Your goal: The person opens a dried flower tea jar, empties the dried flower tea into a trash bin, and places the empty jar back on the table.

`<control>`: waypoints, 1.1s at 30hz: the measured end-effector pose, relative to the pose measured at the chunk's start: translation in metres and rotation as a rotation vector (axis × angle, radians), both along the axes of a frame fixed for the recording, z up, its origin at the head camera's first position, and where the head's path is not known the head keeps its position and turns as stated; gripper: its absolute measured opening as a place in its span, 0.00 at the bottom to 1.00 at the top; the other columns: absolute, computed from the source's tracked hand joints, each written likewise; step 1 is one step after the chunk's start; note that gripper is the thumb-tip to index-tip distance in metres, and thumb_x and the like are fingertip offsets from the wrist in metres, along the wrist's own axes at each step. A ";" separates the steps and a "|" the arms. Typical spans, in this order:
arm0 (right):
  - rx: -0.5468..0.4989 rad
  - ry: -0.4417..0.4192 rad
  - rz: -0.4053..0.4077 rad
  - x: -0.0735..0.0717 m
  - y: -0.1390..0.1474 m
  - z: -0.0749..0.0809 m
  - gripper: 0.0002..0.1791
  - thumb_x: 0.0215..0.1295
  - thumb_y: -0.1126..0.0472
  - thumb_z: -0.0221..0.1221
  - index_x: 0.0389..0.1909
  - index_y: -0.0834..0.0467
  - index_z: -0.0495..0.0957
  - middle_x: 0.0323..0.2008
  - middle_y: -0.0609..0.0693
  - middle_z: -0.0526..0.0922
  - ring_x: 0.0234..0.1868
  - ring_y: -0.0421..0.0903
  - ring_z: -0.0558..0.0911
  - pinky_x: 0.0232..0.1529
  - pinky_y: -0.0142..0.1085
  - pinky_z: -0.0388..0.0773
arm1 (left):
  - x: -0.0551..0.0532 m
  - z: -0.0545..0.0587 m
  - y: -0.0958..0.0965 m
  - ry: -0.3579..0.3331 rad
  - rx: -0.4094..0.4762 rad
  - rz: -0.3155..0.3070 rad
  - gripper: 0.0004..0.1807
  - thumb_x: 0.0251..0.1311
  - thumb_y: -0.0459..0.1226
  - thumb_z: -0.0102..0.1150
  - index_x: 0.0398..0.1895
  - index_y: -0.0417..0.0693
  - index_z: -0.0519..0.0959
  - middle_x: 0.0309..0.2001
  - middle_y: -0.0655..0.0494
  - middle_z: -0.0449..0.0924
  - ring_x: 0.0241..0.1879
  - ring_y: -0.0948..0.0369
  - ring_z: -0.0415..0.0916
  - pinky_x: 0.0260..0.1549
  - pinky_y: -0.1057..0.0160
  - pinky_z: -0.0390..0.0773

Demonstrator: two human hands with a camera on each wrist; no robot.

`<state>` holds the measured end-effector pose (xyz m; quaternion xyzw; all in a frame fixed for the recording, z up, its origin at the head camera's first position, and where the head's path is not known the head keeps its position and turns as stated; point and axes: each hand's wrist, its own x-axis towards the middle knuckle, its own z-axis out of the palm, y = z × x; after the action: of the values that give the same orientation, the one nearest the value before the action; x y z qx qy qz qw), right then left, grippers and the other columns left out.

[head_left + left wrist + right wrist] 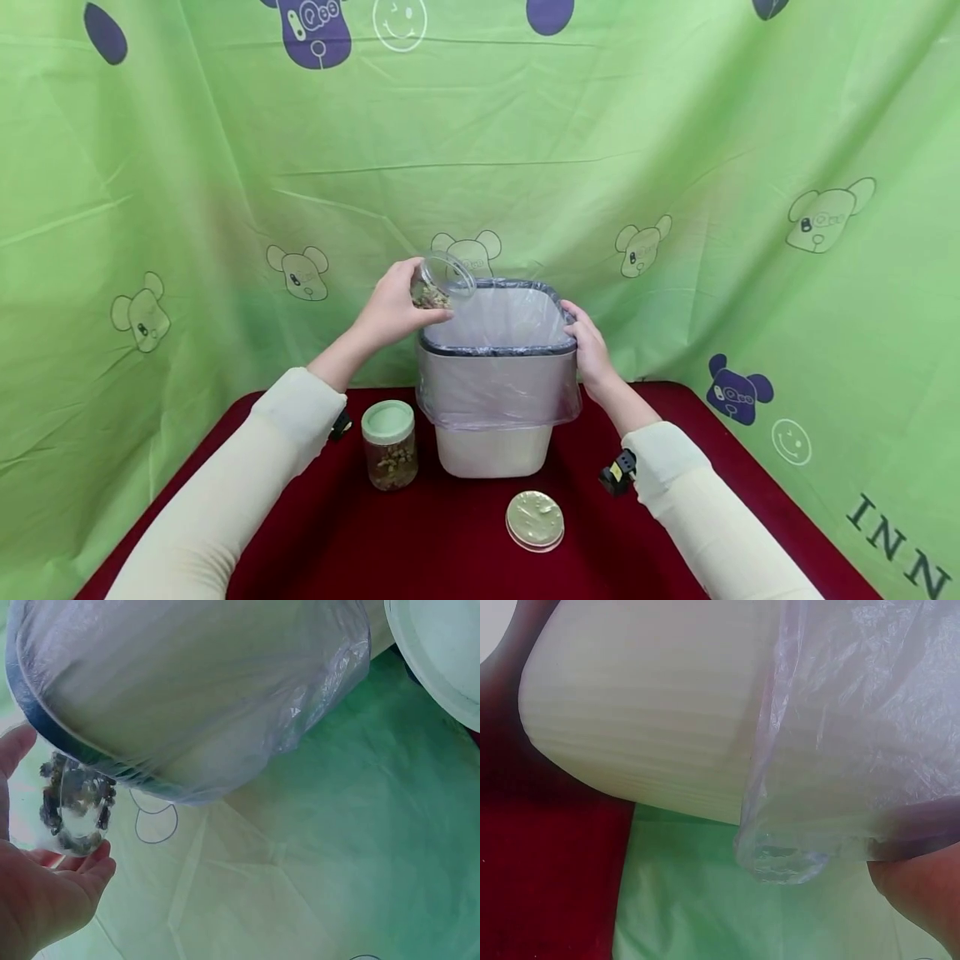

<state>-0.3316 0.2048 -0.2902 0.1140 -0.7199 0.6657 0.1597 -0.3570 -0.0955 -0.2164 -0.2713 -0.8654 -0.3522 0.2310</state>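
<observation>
My left hand (pixel 393 304) grips a small clear jar (pixel 448 279), tilted with its mouth toward the left rim of a white trash bin (pixel 492 454). Small brownish dried pieces (pixel 431 297) lie in the jar; the left wrist view shows them through its clear base (pixel 75 802). A thin translucent bag (pixel 498 392) lines the bin and folds down over its outside. On the opposite side, my right hand (pixel 591 354) holds the bin's right rim, fingers at the bag's edge. Most of that hand lies outside the right wrist view.
Left of the bin stands another clear jar (pixel 392 462) with a pale green lid (pixel 387 421) and similar pieces inside. A round lid (pixel 536 518) lies on the dark red cloth (pixel 420 550) in front. Green printed curtain (pixel 675 100) surrounds the table.
</observation>
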 end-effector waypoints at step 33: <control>-0.002 0.017 -0.002 0.000 0.001 -0.001 0.33 0.65 0.66 0.37 0.73 0.64 0.55 0.73 0.59 0.55 0.70 0.53 0.57 0.68 0.43 0.53 | -0.011 0.004 0.018 0.191 -0.420 0.055 0.51 0.44 0.40 0.77 0.70 0.35 0.59 0.65 0.38 0.63 0.65 0.44 0.61 0.61 0.49 0.66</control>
<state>-0.3318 0.2056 -0.2910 0.1189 -0.7180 0.6652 0.1667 -0.3684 -0.0774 -0.2128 -0.3217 -0.9011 -0.1304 0.2599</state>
